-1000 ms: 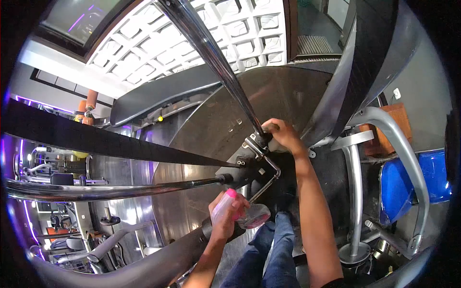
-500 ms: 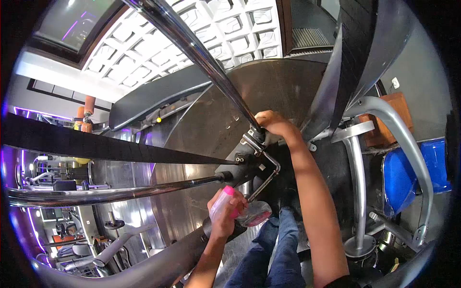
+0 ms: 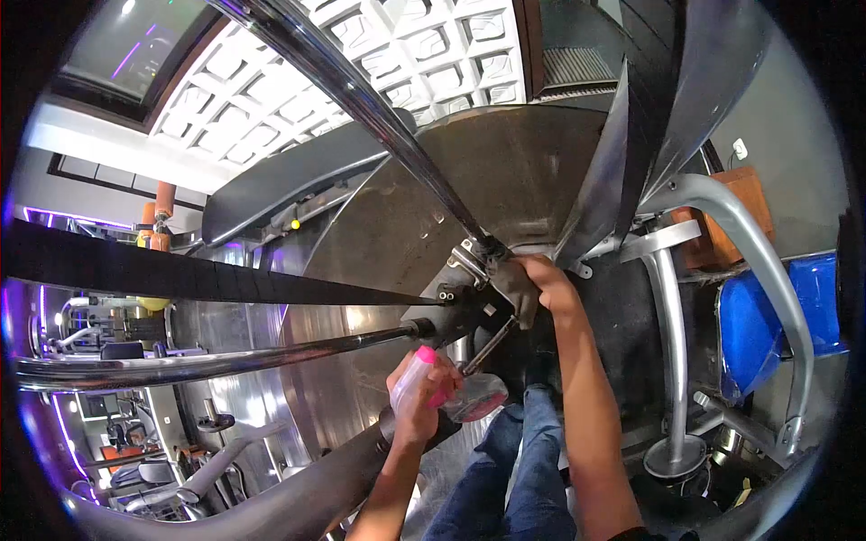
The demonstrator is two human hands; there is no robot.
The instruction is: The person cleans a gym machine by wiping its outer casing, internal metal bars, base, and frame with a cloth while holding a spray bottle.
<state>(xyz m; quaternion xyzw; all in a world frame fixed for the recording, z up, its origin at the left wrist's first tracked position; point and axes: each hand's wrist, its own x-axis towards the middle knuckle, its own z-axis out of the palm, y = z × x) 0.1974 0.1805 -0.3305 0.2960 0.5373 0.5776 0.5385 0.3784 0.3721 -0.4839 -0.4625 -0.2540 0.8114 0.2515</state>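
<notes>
- At the far left we see a black band (image 3: 207, 277), cut off by the edge; the gym equipment beyond it is too small and distorted for us to sort out.
- Below the band we see a chrome bar (image 3: 216, 368), also running out of view; a second, slanting bar (image 3: 390, 140) is cut off at the top.
- Near the middle, the left hand (image 3: 417, 398) is clasped around a clear bottle (image 3: 478, 397) with pink parts; the fingers cover much of it, so we cannot tell its full shape.
- Just right of the bottle we find a thin metal rod (image 3: 492, 344); its upper end passes out of sight behind a greyish cloth (image 3: 517, 293).
- The right hand (image 3: 547, 281) grasps this cloth beside the slanting bar's foot; its fingertips are hidden from us.
- At the far right we make out a blue chair (image 3: 753, 335), partly behind a silver frame (image 3: 796, 316).
</notes>
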